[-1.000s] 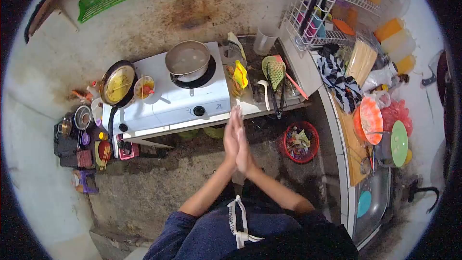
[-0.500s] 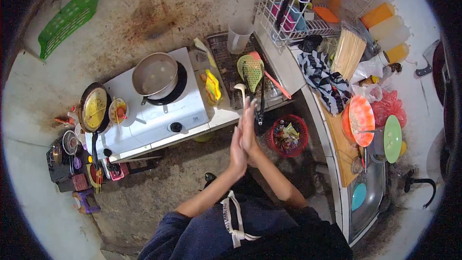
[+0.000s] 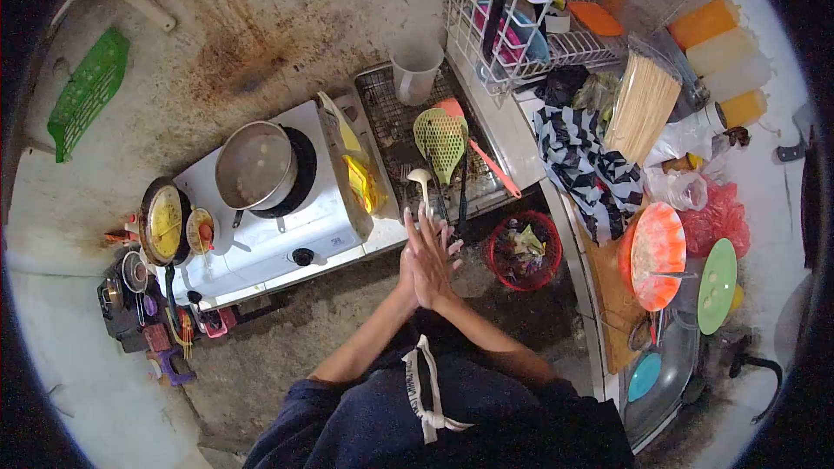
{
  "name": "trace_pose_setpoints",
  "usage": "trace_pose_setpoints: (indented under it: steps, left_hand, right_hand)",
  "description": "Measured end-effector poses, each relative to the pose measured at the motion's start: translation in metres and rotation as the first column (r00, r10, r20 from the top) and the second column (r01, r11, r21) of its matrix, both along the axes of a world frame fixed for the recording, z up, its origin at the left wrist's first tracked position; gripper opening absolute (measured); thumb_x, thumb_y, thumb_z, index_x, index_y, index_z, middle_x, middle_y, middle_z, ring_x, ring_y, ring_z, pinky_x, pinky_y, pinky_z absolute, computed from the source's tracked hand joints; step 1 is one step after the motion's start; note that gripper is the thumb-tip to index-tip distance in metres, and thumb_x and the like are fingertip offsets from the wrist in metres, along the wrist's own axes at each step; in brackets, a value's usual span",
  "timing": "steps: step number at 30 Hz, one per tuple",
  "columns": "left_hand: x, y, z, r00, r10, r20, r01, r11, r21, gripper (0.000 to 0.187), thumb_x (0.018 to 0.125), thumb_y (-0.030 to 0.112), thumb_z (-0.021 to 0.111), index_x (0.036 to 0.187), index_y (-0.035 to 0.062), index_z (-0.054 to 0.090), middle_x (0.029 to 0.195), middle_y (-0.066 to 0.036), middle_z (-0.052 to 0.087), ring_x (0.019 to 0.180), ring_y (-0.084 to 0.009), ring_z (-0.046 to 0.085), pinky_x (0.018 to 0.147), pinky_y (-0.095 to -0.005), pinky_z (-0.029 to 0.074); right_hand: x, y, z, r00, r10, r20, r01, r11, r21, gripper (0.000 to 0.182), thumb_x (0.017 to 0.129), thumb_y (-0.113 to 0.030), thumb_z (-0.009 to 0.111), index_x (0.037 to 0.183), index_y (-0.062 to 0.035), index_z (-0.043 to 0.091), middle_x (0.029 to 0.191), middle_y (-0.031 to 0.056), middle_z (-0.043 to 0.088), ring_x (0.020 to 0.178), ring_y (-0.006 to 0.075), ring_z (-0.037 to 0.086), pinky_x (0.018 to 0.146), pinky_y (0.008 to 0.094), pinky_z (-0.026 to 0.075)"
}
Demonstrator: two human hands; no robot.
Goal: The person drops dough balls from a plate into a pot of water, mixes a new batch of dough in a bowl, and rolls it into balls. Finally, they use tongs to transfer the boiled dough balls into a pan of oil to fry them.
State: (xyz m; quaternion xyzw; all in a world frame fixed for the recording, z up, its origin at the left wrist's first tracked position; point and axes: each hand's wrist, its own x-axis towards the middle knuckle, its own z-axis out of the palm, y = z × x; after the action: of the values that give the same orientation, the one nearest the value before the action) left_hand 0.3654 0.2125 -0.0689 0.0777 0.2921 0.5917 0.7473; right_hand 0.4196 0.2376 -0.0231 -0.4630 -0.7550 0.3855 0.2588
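Palm against palm, my left hand [image 3: 406, 275] and my right hand [image 3: 428, 267] meet in front of my body, above the floor by the counter edge. The fingers of both are stretched out and cross at a slant, the right hand lying over the left. Whatever may be between the palms is hidden. Just beyond the fingertips is a pale ladle [image 3: 420, 176] on the counter. A pot [image 3: 228, 165] on the white stove [image 3: 252, 247] contains liquid with a few pale round pieces.
A red basket [image 3: 495, 265] of scraps stands on the floor. On the right counter are an orange-white bowl [image 3: 669, 226] with pale contents and a spoon, a green plate [image 3: 719, 274] with small pale pieces, and skewers [image 3: 643, 104]. A green strainer [image 3: 439, 139] rests on a rack.
My hands have shifted slightly left and turned against each other, so the fingers now cross instead of lining up. The head view has moved a little.
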Motion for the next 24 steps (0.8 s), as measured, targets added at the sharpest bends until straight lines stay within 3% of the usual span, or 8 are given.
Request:
trace_pose_setpoints:
  steps: [2, 3, 5, 6, 10, 12, 15, 24]
  left_hand:
    - [0.001, 0.004, 0.007, 0.994, -0.033, -0.105, 0.028, 0.999, -0.047, 0.055, 0.090, 0.046, 0.024, 0.137, 0.0176, 0.021, 0.139, -0.007, 0.025, 0.120, -0.0268, 0.037, 0.096, -0.0440, 0.034]
    - [0.001, -0.002, 0.035, 0.984, -0.164, 0.065, 0.175, 0.952, -0.251, 0.049, 0.093, 0.040, 0.025, 0.135, 0.0142, 0.026, 0.135, -0.007, 0.032, 0.116, -0.0233, 0.042, 0.096, -0.0382, 0.036]
    - [0.013, -0.010, 0.057, 0.956, -0.292, -0.028, 0.269, 0.910, -0.316, 0.046, 0.093, 0.035, 0.028, 0.133, 0.0117, 0.029, 0.131, -0.008, 0.039, 0.115, -0.0208, 0.044, 0.095, -0.0366, 0.037]
    - [0.007, -0.013, 0.051, 0.919, -0.394, 0.015, 0.389, 0.899, -0.203, 0.043, 0.093, 0.031, 0.033, 0.131, 0.0127, 0.031, 0.127, -0.007, 0.043, 0.115, -0.0188, 0.044, 0.093, -0.0355, 0.038]
    - [-0.010, -0.021, 0.011, 0.957, -0.275, -0.095, 0.252, 0.946, -0.203, 0.039, 0.091, 0.034, 0.035, 0.123, 0.0120, 0.041, 0.126, -0.004, 0.046, 0.110, -0.0153, 0.046, 0.094, -0.0316, 0.033]
    - [-0.021, -0.026, 0.004, 0.964, -0.228, -0.139, 0.191, 0.953, -0.236, 0.040, 0.091, 0.034, 0.035, 0.123, 0.0121, 0.042, 0.125, -0.003, 0.047, 0.110, -0.0154, 0.046, 0.094, -0.0318, 0.031]
    - [-0.037, -0.032, 0.002, 0.955, -0.187, -0.229, 0.113, 0.946, -0.302, 0.041, 0.089, 0.036, 0.036, 0.123, 0.0125, 0.042, 0.125, -0.002, 0.048, 0.111, -0.0159, 0.045, 0.096, -0.0329, 0.026]
    - [-0.083, -0.088, -0.006, 0.945, 0.143, -0.293, -0.238, 0.917, -0.319, 0.043, 0.089, 0.032, 0.039, 0.125, 0.0084, 0.040, 0.127, -0.004, 0.045, 0.112, -0.0160, 0.045, 0.092, -0.0286, 0.032]
  right_hand:
    - [0.006, 0.026, -0.015, 0.990, 0.001, 0.144, -0.017, 0.994, 0.108, 0.059, 0.090, -0.045, 0.017, 0.139, -0.0113, 0.014, 0.144, 0.0160, 0.004, 0.133, 0.0315, 0.001, 0.103, 0.0516, -0.005]
    - [0.012, 0.047, -0.041, 0.948, -0.082, 0.307, 0.040, 0.989, 0.139, 0.058, 0.091, -0.043, 0.019, 0.139, -0.0114, 0.012, 0.144, 0.0157, 0.003, 0.133, 0.0303, 0.000, 0.103, 0.0518, -0.006]
    - [0.032, 0.076, -0.061, 0.826, -0.212, 0.523, 0.071, 0.958, 0.277, 0.056, 0.092, -0.038, 0.025, 0.139, -0.0094, 0.012, 0.145, 0.0149, 0.000, 0.134, 0.0280, -0.003, 0.102, 0.0519, -0.007]
    - [0.042, 0.087, -0.068, 0.783, -0.230, 0.578, 0.064, 0.954, 0.293, 0.057, 0.092, -0.037, 0.029, 0.138, -0.0072, 0.014, 0.144, 0.0154, 0.002, 0.134, 0.0291, -0.002, 0.103, 0.0520, -0.005]
    - [0.059, 0.095, -0.087, 0.799, -0.323, 0.508, 0.217, 0.942, 0.257, 0.072, 0.081, -0.042, 0.050, 0.135, -0.0027, 0.022, 0.138, 0.0216, 0.019, 0.128, 0.0339, 0.019, 0.102, 0.0525, 0.011]
    - [0.053, 0.089, -0.073, 0.878, -0.199, 0.436, 0.237, 0.971, -0.034, 0.086, 0.073, -0.039, 0.063, 0.135, -0.0016, 0.017, 0.131, 0.0232, 0.029, 0.120, 0.0363, 0.031, 0.098, 0.0501, 0.024]
    - [0.040, 0.086, -0.087, 0.891, -0.213, 0.402, 0.204, 0.977, 0.067, 0.094, 0.067, -0.033, 0.069, 0.135, 0.0000, 0.013, 0.127, 0.0232, 0.033, 0.115, 0.0383, 0.036, 0.094, 0.0466, 0.032]
    - [0.048, 0.096, -0.109, 0.887, -0.390, 0.245, 0.395, 0.918, 0.033, 0.095, 0.060, -0.019, 0.075, 0.131, 0.0060, 0.018, 0.128, 0.0280, 0.031, 0.117, 0.0408, 0.033, 0.098, 0.0409, 0.031]
